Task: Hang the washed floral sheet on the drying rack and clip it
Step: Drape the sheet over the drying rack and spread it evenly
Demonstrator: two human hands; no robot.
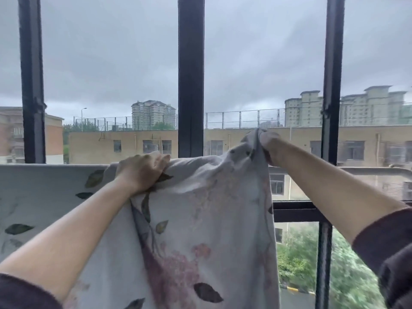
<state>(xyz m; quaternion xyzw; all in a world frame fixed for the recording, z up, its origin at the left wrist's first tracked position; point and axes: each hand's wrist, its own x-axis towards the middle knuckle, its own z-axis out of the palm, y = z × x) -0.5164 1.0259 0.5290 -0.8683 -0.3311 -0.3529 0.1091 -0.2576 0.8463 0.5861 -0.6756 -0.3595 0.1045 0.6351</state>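
The floral sheet (200,219), white with green leaves and pink blossoms, hangs over the pale rail of the drying rack (356,170), covering the rail from the left edge to past the middle. My left hand (142,172) lies on the sheet's top edge at the rail, fingers curled into the fabric. Up and to the right, my right hand (267,146) grips a bunched corner of the sheet and holds it above the rail. No clip is in view.
Dark window frame posts (191,74) stand just behind the rack, with a dark horizontal bar (296,211) below the rail on the right. Through the glass are buildings, trees and a grey sky.
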